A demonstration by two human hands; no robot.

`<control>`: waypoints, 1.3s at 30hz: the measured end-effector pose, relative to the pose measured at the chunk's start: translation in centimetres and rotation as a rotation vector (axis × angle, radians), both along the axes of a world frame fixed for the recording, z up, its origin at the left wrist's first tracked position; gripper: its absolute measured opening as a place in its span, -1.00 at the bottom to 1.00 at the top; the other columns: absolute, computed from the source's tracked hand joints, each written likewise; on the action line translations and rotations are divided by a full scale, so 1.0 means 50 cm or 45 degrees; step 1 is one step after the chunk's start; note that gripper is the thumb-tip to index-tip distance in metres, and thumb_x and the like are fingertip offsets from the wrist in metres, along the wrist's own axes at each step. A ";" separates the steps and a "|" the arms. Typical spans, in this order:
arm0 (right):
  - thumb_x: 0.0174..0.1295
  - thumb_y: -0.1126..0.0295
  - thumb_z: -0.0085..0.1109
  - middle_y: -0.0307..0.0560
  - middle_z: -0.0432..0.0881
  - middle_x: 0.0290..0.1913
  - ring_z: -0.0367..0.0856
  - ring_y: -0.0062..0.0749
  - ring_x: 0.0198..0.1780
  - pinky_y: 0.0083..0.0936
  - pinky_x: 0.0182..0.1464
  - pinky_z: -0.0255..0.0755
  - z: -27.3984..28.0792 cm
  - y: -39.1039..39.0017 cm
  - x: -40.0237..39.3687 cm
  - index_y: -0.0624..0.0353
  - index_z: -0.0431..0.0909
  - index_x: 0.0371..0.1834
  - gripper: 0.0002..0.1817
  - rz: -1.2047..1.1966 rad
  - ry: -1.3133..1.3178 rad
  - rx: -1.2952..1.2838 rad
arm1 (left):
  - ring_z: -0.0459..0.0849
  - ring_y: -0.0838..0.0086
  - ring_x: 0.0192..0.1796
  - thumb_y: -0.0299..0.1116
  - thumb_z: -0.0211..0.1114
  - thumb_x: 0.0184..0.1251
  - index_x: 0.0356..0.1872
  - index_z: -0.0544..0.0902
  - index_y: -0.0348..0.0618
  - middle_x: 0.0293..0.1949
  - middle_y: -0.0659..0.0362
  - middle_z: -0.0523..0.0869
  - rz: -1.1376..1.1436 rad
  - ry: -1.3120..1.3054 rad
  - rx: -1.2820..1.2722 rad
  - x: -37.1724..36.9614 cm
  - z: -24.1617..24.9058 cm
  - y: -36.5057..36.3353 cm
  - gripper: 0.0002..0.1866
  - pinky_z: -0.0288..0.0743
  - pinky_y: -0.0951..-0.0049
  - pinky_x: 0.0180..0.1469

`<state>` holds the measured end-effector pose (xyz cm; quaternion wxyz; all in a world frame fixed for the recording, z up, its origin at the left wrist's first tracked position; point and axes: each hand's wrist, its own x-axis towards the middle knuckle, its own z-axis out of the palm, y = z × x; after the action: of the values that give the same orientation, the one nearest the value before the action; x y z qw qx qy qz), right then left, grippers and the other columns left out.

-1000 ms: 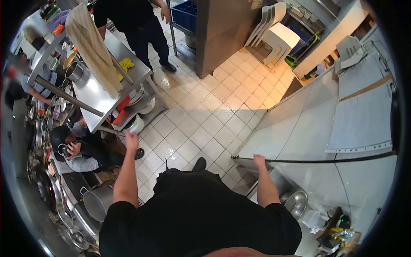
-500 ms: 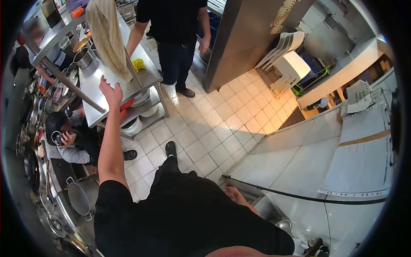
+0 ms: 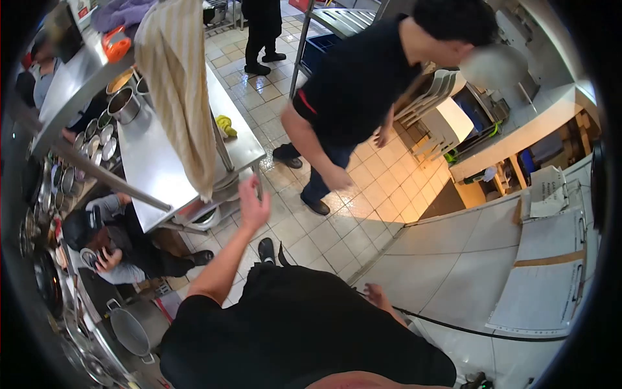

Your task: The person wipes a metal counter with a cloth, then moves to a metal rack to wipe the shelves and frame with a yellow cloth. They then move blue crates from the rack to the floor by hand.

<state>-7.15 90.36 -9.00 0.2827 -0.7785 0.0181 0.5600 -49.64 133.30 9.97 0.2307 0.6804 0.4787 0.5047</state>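
My left hand point(image 3: 254, 205) is raised in front of me with its fingers apart, and I see nothing in it. It is nearest to the front corner of the steel table point(image 3: 151, 159), beside the striped towel point(image 3: 173, 84) hanging over the rail. Low at my right side, my right hand point(image 3: 376, 295) has loosely bent, parted fingers and shows nothing held. It is close to the dark strip point(image 3: 447, 322) along the white tiled wall.
A person in black point(image 3: 353, 81) walks ahead on the tiled floor. Another person in a cap point(image 3: 97, 240) crouches at left near a large pot point(image 3: 139, 327). A yellow cloth point(image 3: 225, 126) and a saucepan point(image 3: 124, 106) sit on the table. White chairs point(image 3: 447, 117) are stacked beyond.
My left hand has swung right and down, away from above the table. The person in black has moved right, past the table's end. Farther back, another person's legs now show.
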 end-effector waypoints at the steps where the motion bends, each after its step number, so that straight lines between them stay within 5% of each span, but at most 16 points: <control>1: 0.37 0.12 0.19 -0.12 0.67 -0.21 0.59 -0.42 -0.29 -0.38 -0.30 0.45 0.003 0.078 -0.024 0.16 0.62 -0.01 -0.65 0.133 -0.124 -0.104 | 0.47 0.07 0.13 -0.47 0.31 0.21 0.35 0.28 -0.34 0.13 -0.10 0.46 -0.077 0.017 -0.089 0.011 -0.032 -0.002 -0.33 0.37 0.19 0.26; 5: 0.33 0.10 0.22 -0.26 0.66 -0.38 0.59 -0.48 -0.33 -0.48 -0.30 0.44 0.012 0.298 -0.098 0.22 0.69 -0.18 -0.64 0.545 -0.457 0.293 | 0.39 -0.03 0.32 -0.35 0.36 0.24 0.41 0.21 -0.34 0.28 -0.19 0.41 -0.087 0.170 -0.253 0.021 -0.063 0.109 -0.24 0.25 0.08 0.38; 8: 0.31 0.06 0.15 -0.03 0.79 -0.13 0.71 -0.26 -0.04 -0.36 0.05 0.52 0.057 0.411 -0.150 0.20 0.71 -0.03 -0.57 0.701 -0.512 0.283 | 0.36 -0.07 0.35 -0.27 0.36 0.26 0.39 0.21 -0.35 0.29 -0.23 0.40 0.282 0.014 -0.380 0.017 -0.067 0.291 -0.25 0.19 0.05 0.42; 12: 0.30 0.05 0.13 -0.12 0.66 -0.37 0.61 -0.40 -0.32 -0.39 -0.20 0.48 0.087 0.463 -0.173 0.16 0.69 -0.11 -0.60 0.939 -0.541 0.207 | 0.34 -0.10 0.38 -0.17 0.33 0.22 0.36 0.25 -0.32 0.33 -0.26 0.37 1.218 0.231 -0.338 -0.008 -0.201 0.540 -0.24 0.20 0.00 0.40; 14: 0.27 0.03 0.09 -0.05 0.66 -0.36 0.62 -0.33 -0.30 -0.35 -0.17 0.50 -0.016 0.426 -0.130 0.14 0.70 -0.12 -0.59 1.185 -0.473 0.141 | 0.30 -0.14 0.41 -0.10 0.30 0.18 0.44 0.21 -0.23 0.39 -0.23 0.29 1.485 0.183 -0.464 -0.012 -0.177 0.577 -0.17 0.14 -0.14 0.43; 16: 0.31 0.17 0.08 0.12 0.74 -0.08 0.70 -0.02 -0.02 -0.23 0.03 0.54 -0.126 0.378 -0.094 0.16 0.72 -0.11 -0.66 1.788 -0.609 0.046 | 0.20 -0.13 0.46 0.01 0.30 0.18 0.48 0.20 -0.13 0.43 -0.17 0.25 1.725 0.415 -0.708 0.002 -0.245 0.615 -0.12 0.03 -0.30 0.45; 18: 0.28 0.21 0.16 0.10 0.75 -0.19 0.72 -0.12 -0.14 -0.24 -0.14 0.57 -0.195 0.320 -0.045 0.21 0.72 -0.19 -0.70 1.904 -0.538 0.294 | 0.13 -0.14 0.49 0.13 0.33 0.13 0.48 0.22 -0.08 0.45 -0.13 0.25 1.661 0.431 -0.819 0.022 -0.202 0.632 -0.07 -0.05 -0.37 0.45; 21: 0.25 0.21 0.24 -0.05 0.71 -0.31 0.66 -0.26 -0.36 -0.28 -0.35 0.54 -0.264 0.302 -0.016 0.28 0.70 -0.17 -0.68 0.528 0.151 -0.296 | 0.10 -0.14 0.51 0.26 0.38 0.05 0.49 0.24 0.00 0.45 -0.07 0.25 1.628 0.511 -0.849 0.026 -0.193 0.685 0.01 -0.11 -0.40 0.46; 22: 0.25 0.19 0.24 -0.06 0.71 -0.33 0.64 -0.27 -0.39 -0.28 -0.36 0.54 -0.239 0.327 0.014 0.28 0.70 -0.19 -0.67 0.422 0.173 -0.327 | 0.09 -0.14 0.51 0.30 0.39 0.02 0.50 0.24 0.03 0.45 -0.06 0.25 1.625 0.549 -0.825 0.021 -0.190 0.706 0.03 -0.12 -0.40 0.47; 26: 0.26 0.11 0.24 -0.10 0.69 -0.43 0.58 -0.27 -0.51 -0.30 -0.41 0.51 -0.189 0.510 0.152 0.28 0.70 -0.26 -0.63 0.840 -0.146 -0.008 | 0.34 -0.06 0.37 0.19 0.39 0.10 0.36 0.45 0.04 0.35 -0.05 0.39 1.332 0.912 -0.657 -0.010 -0.194 0.753 -0.19 0.12 -0.21 0.42; 28: 0.31 0.07 0.14 0.05 0.75 -0.32 0.75 -0.17 -0.24 -0.25 -0.20 0.57 -0.102 0.719 0.220 0.22 0.72 -0.22 -0.60 0.957 -0.366 -0.230 | 0.46 -0.05 0.25 0.06 0.36 0.15 0.24 0.52 -0.02 0.23 -0.06 0.48 1.115 0.846 -0.718 -0.025 -0.161 0.814 -0.34 0.29 -0.08 0.32; 29: 0.31 0.07 0.13 0.14 0.76 -0.29 0.76 -0.07 -0.13 -0.22 -0.09 0.57 -0.151 0.756 0.261 0.22 0.73 -0.22 -0.60 0.872 -0.711 0.130 | 0.51 -0.05 0.19 -0.01 0.34 0.17 0.19 0.56 -0.06 0.17 -0.07 0.53 1.013 0.820 -0.751 -0.029 -0.139 0.828 -0.42 0.37 -0.01 0.26; 30: 0.34 0.09 0.10 0.20 0.75 -0.16 0.74 -0.01 -0.07 -0.23 -0.01 0.56 -0.012 0.884 0.267 0.23 0.72 -0.13 -0.59 0.711 -0.684 0.002 | 0.54 -0.05 0.15 -0.06 0.32 0.18 0.13 0.56 -0.10 0.11 -0.08 0.55 0.942 0.743 -0.672 -0.012 -0.120 0.840 -0.47 0.40 0.01 0.21; 32: 0.37 0.08 0.12 0.18 0.74 -0.08 0.72 -0.05 -0.02 -0.26 0.03 0.53 0.094 1.061 0.312 0.27 0.66 -0.04 -0.57 0.655 -0.860 0.369 | 0.58 -0.05 0.07 -0.16 0.28 0.19 0.03 0.57 -0.17 -0.01 -0.09 0.59 0.785 0.567 -0.502 0.055 -0.093 0.901 -0.57 0.47 0.07 0.12; 35: 0.39 0.29 0.19 -0.02 0.73 -0.22 0.65 -0.44 -0.19 -0.49 -0.09 0.51 0.387 1.309 0.323 0.25 0.65 0.01 -0.72 0.465 -0.991 0.928 | 0.53 -0.03 0.08 -0.29 0.28 0.16 -0.09 0.57 -0.27 -0.07 -0.08 0.58 0.323 0.355 -0.237 0.196 -0.075 1.040 -0.66 0.42 0.07 0.14; 39: 0.28 0.44 0.25 0.04 0.71 -0.02 0.68 -0.12 0.02 -0.36 0.08 0.54 0.799 1.534 0.274 0.19 0.67 -0.02 -0.77 0.749 -1.550 1.256 | 0.40 -0.03 0.36 -0.37 0.30 0.10 -0.14 0.62 -0.30 0.23 -0.15 0.51 -0.099 0.257 0.214 0.497 0.056 1.246 -0.69 0.27 0.09 0.38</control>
<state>6.54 167.05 30.97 0.3938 -0.7049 -0.5889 0.0363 -24.81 195.59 12.79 0.1429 0.7626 0.4287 0.4628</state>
